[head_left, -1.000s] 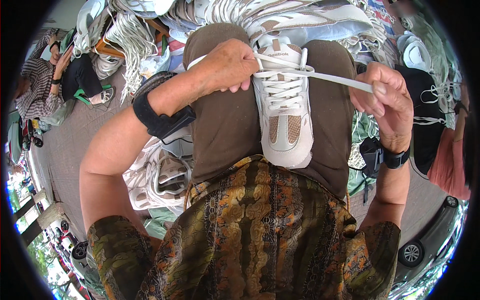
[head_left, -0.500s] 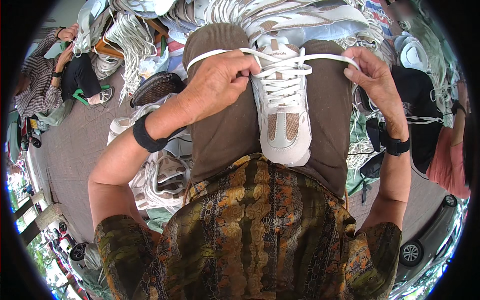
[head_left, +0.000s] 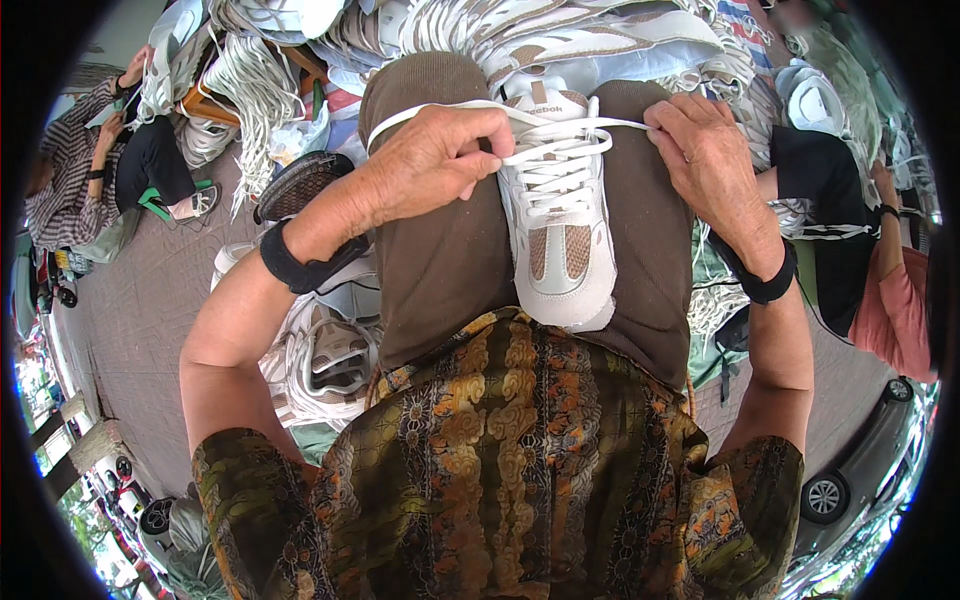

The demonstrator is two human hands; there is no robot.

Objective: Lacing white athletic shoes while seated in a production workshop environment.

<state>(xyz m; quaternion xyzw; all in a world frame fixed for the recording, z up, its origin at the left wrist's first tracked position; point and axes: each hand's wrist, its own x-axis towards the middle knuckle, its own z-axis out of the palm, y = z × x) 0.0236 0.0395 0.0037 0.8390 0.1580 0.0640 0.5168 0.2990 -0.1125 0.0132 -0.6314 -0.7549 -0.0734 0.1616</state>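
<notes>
A white and beige sneaker [head_left: 567, 285] lies between my thighs on my brown trousers [head_left: 445, 260], its toe toward me. White shoelace [head_left: 558, 177] criss-crosses its front up to the tongue. At the shoe's left edge, my left hand [head_left: 440, 160] is closed, thumb and forefinger pinching the lace; a loop of it runs behind the hand over my left knee. My right hand [head_left: 708, 165], over my right thigh, pinches the lace's other side, which stretches from the upper eyelets to its fingertips.
Shoe uppers [head_left: 600, 40] are heaped beyond my knees, with a bundle of white laces [head_left: 250, 90] at the far left. More laced shoes [head_left: 335, 355] sit beside my left leg. Co-workers sit at left [head_left: 75, 170] and right [head_left: 890, 320]. A grey car [head_left: 860, 455] stands behind at right.
My right hand has moved left toward the shoe and turned back-up, shortening the stretch of lace between them. My left hand has shifted slightly left and down, still pinching lace.
</notes>
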